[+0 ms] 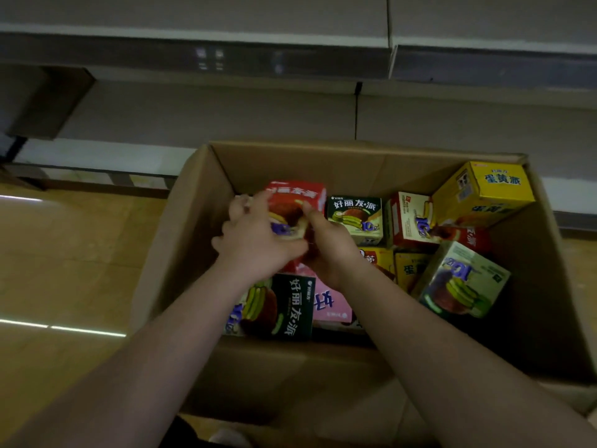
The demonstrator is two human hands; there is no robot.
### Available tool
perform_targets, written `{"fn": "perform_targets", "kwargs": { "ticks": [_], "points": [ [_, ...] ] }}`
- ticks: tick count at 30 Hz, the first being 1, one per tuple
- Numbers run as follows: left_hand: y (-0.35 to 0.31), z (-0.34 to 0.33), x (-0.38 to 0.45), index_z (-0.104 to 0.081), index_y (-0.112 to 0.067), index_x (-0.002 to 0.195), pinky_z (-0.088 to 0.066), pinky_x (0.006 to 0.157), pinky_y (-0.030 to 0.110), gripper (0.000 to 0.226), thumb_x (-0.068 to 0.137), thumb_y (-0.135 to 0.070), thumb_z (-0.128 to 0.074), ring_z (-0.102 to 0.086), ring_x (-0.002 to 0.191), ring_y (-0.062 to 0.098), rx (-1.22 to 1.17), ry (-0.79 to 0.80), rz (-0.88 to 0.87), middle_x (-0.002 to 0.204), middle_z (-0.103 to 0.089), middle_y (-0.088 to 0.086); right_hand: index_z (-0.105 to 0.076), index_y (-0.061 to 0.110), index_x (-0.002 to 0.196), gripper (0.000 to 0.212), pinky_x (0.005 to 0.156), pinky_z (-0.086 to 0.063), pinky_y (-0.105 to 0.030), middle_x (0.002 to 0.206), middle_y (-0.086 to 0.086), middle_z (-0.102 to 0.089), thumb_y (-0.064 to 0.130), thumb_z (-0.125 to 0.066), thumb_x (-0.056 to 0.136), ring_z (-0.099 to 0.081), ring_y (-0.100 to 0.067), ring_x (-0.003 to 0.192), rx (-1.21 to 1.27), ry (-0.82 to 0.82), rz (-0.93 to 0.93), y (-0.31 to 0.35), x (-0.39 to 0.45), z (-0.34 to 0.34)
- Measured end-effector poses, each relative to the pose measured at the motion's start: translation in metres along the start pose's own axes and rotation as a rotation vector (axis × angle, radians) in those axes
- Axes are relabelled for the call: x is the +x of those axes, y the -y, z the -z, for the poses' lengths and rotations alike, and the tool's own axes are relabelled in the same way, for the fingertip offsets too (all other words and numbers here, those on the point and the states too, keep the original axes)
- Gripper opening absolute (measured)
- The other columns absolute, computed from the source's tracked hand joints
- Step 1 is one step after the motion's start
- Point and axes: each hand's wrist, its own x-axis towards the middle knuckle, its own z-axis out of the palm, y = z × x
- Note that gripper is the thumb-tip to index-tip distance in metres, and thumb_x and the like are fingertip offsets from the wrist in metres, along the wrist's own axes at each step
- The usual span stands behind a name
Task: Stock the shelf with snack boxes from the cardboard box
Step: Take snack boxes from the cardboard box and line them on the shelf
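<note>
Here, both hands' grip, left hand (255,244) and right hand (326,244), clamped on red snack box (295,202) near cardboard box (200,202) left wall.

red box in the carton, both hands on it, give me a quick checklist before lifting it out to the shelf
1. Left hand grips the red box: ok, fingers curl round its left side.
2. Right hand grips it: ok, on its right side.
3. Red box free of neighbours: cannot tell, the green box stands close on its right.
4. Way up out of the carton: ok, top is open.
5. Room on the shelf: ok, the part in view is bare.
6. Sharpness of grip detail: not ok, hands are blurred.
</note>
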Motion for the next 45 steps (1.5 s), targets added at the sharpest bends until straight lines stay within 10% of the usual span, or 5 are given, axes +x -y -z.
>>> {"fn": "perform_targets", "kwargs": {
  "ticks": [10,16,24,35,45],
  "points": [
    [0.031,0.009,0.006,-0.055,-0.02,0.125,-0.056,0.083,0.042,0.071,0.064,-0.048,-0.078,-0.071,0.094,0.025,-1.044,0.221,0.157,0.111,-0.071,0.007,-0.057,0.013,0.125,0.043,0.089,-0.054,-0.047,0.112,-0.011,-0.069,0.023,-0.064,0.084,-0.069,-0.028,0.098,-0.143,0.266,0.173,0.026,-0.031,0.008],
    [0.047,0.017,0.011,-0.058,-0.019,0.11,-0.051,0.06,0.023,0.038,0.08,-0.033,-0.076,-0.069,0.078,0.011,-0.762,0.083,0.129,0.097,-0.07,-0.002,-0.066,0.013,0.102,0.03,0.081,-0.056,-0.051,0.103,-0.017,-0.07,0.02,-0.037,0.102,-0.067,-0.036,0.093,-0.41,-0.321,0.251,-0.018,0.003,0.007],
    [0.053,0.038,0.016,-0.056,-0.019,0.108,-0.05,0.054,0.021,0.036,0.083,-0.039,-0.072,-0.069,0.067,0.006,-0.654,0.021,0.093,0.088,-0.07,-0.006,-0.044,0.029,0.14,0.077,0.102,-0.039,-0.047,0.139,-0.004,-0.045,0.061,-0.06,0.072,-0.038,-0.028,0.128,-1.631,0.236,0.331,-0.063,0.006,0.002],
    [0.053,0.036,0.018,-0.058,-0.021,0.112,-0.049,0.046,0.015,0.034,0.085,-0.035,-0.072,-0.069,0.063,0.004,-0.736,0.0,0.049,0.092,-0.07,-0.004,-0.049,0.032,0.137,0.096,0.103,-0.042,-0.049,0.137,-0.002,-0.052,0.072,-0.069,0.052,-0.047,-0.028,0.127,-1.692,0.317,0.131,-0.033,0.023,-0.009],
    [0.042,0.033,0.021,-0.061,-0.018,0.111,-0.056,0.06,0.03,0.032,0.083,-0.027,-0.073,-0.074,0.072,0.019,-0.936,0.153,0.09,0.093,-0.075,0.006,-0.054,0.017,0.123,0.046,0.07,-0.048,-0.032,0.115,-0.009,-0.062,0.02,-0.073,0.081,-0.058,-0.023,0.09,-1.468,-0.368,0.371,0.084,-0.049,0.093]
  ]
}}
